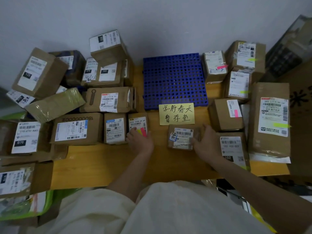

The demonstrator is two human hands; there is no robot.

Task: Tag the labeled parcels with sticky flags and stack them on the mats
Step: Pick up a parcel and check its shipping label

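Right hand (pixel 205 143) fingers curled on the side of a small parcel (pixel 184 136), no flag on it yet. Left hand (pixel 140 141) fingers touching the sticky flags (pixel 141 131), grip hard to tell. Blue mat (pixel 174 81) just past the fingers, bare. Flagged boxes (pixel 243 71) right of the fingers; many unflagged boxes (pixel 81 128) left. Much left to do.

Yellow wooden table (pixel 104 159) against a plain (dimly lit) wall (pixel 152 19).
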